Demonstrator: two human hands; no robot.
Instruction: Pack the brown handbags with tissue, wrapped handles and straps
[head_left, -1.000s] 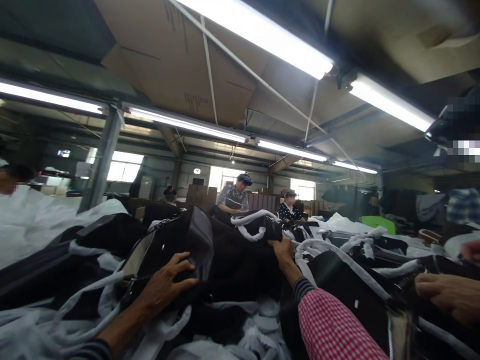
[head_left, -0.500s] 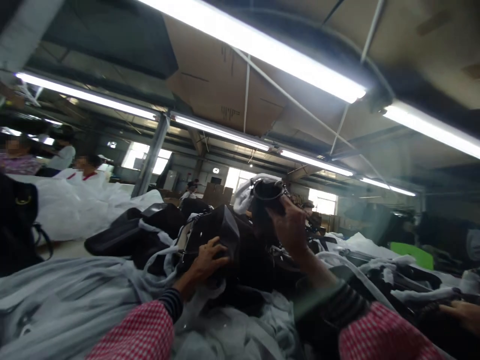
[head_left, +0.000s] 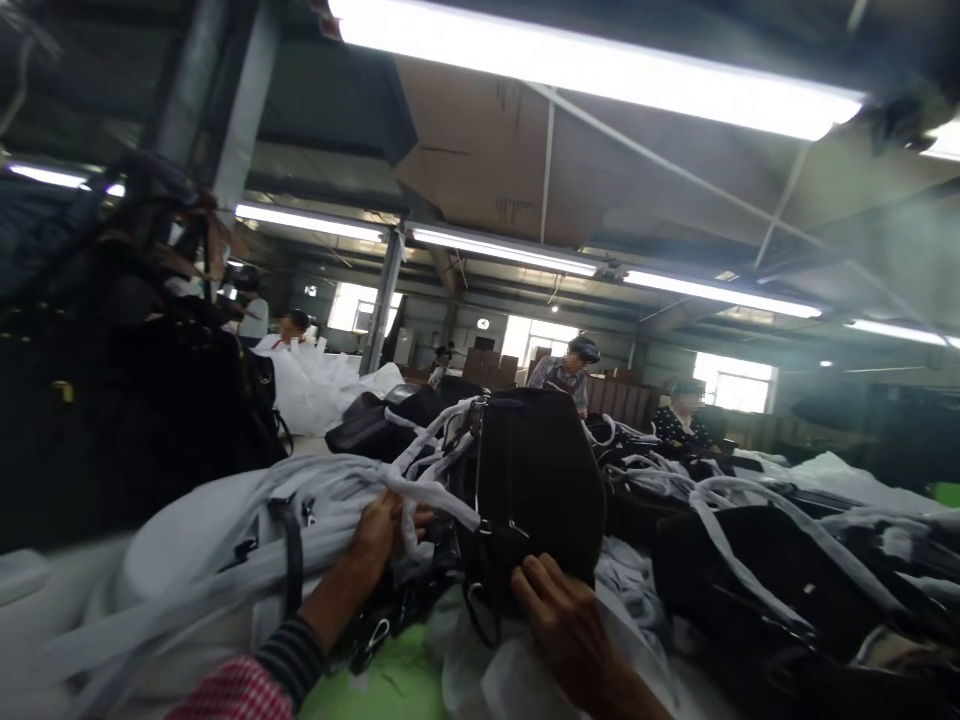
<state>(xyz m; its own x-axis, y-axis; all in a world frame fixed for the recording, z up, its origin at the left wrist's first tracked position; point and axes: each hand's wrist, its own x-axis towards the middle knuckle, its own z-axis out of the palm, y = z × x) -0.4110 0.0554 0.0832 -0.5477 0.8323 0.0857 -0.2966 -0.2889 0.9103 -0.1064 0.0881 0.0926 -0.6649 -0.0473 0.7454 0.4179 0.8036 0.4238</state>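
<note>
A black bag with zips and metal rings stands upright in the middle. My right hand has its fingers bent against the lower front of this bag, gripping its bottom edge. Left of the bag, my left hand is closed around a strap wrapped in white padding; its fingertips are partly hidden behind the wrapping. More wrapped straps lie over a pale bag beside my left forearm.
Dark bags are heaped at the left. Another black bag with wrapped handles lies at the right. Green material is at the bottom. Several people are further back, one in a striped shirt.
The view has swung left. The black bag now stands upright with its front showing. My right hand has come down to its base, and my left hand has moved onto the wrapped strap.
</note>
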